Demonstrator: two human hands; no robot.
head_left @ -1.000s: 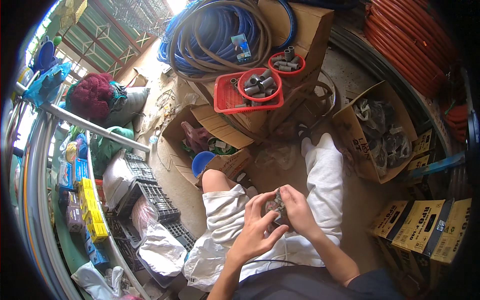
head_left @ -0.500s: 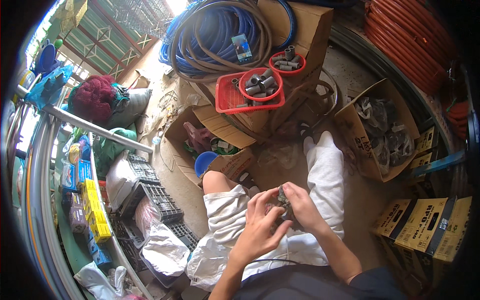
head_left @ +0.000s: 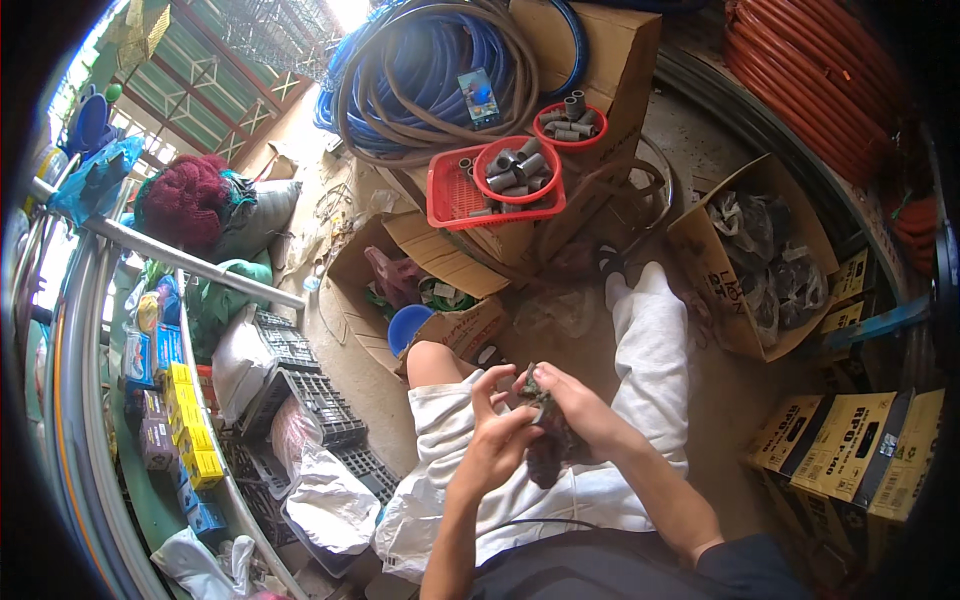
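Above my lap, between my two hands, is a dark lumpy bundle (head_left: pixel 543 458) with a grey-green upper end; its exact kind cannot be made out. My right hand (head_left: pixel 588 412) closes around its right side, with the thumb along the top. On the other side, my left hand (head_left: pixel 490 440) grips its edge between thumb and curled fingers. Part of the bundle is hidden by both hands. Below it are my white trousers (head_left: pixel 645 350) and a crumpled white sheet or bag over my lap.
In front stand red baskets (head_left: pixel 440 205) of grey pipe fittings, beside coiled blue hose (head_left: pixel 425 90). Open cardboard boxes (head_left: pixel 370 290) lie ahead and to the right. Black crates (head_left: pixel 320 405) and a shelf of small yellow boxes (head_left: pixel 195 430) line the left. Stacked cartons (head_left: pixel 830 440) stand right.
The bundle has turned and more of its dark lower part shows. My left hand has shifted slightly left and down; the right hand has moved a little left.
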